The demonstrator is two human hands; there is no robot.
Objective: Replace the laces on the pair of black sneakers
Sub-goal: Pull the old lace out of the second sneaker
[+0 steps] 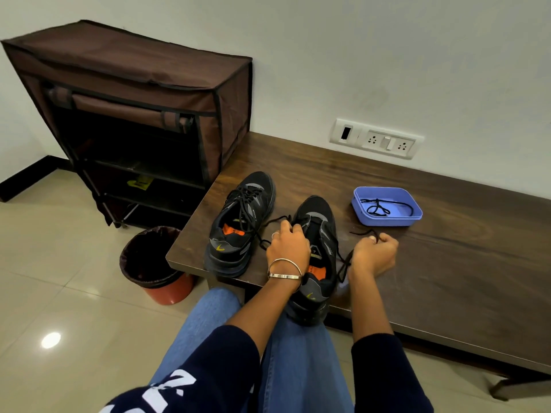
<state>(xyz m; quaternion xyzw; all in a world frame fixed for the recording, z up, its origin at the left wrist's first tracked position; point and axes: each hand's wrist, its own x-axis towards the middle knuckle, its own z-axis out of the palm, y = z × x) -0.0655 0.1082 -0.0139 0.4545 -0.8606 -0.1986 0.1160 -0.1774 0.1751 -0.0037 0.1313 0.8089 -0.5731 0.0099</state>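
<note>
Two black sneakers sit on a dark wooden bench [447,234]. Left hand [287,245] curls over the nearer sneaker [317,257], gripping its tongue area; right hand [374,253] pinches a black lace [343,265] pulled sideways. Another lace [384,205] lies in a blue tray [387,220].

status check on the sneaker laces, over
Left hand on the near sneaker, right hand pinching its lace. Far sneaker laced. Spare lace in blue tray. Nothing in the way.
</note>
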